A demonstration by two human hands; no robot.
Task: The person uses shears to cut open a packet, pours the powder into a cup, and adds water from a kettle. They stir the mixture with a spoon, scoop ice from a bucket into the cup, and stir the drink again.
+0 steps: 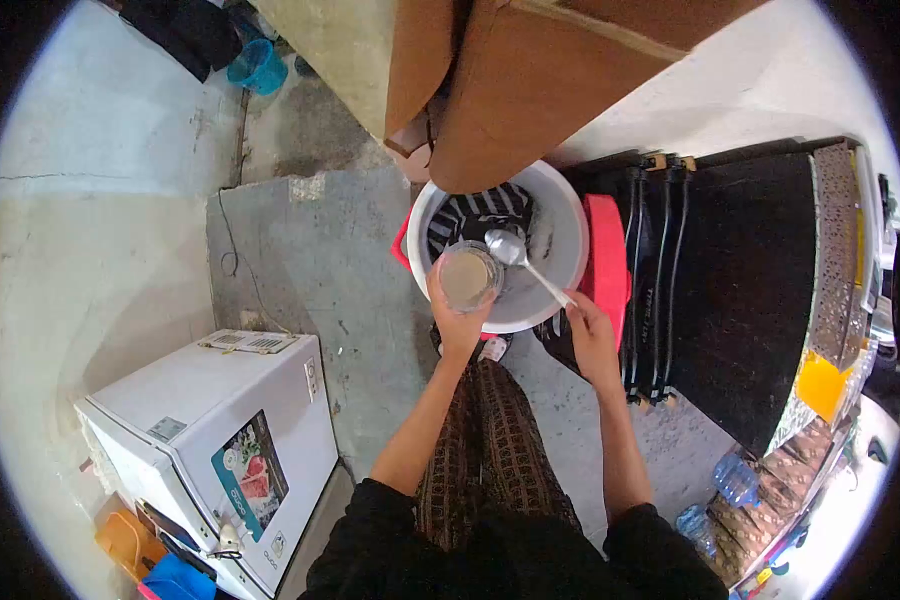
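Note:
My left hand (460, 318) is wrapped round a clear round container (469, 277) with a pale, cloudy content, held over the near left part of a large white basin (578, 215). In my right hand (592, 335) is the handle of a metal spoon (507, 247), its bowl just up and right of the container, above the basin. Dark striped cloth (495, 205) lies inside the basin. Whether liquid lies under the cloth, I cannot tell.
A red object (605, 260) stands against the basin's right side. Brown furniture (540, 90) overhangs its far edge. Black panels with metal tubes (660, 280) are at the right, a white freezer (240, 440) at the lower left. A blue basket (258, 67) is at the back left.

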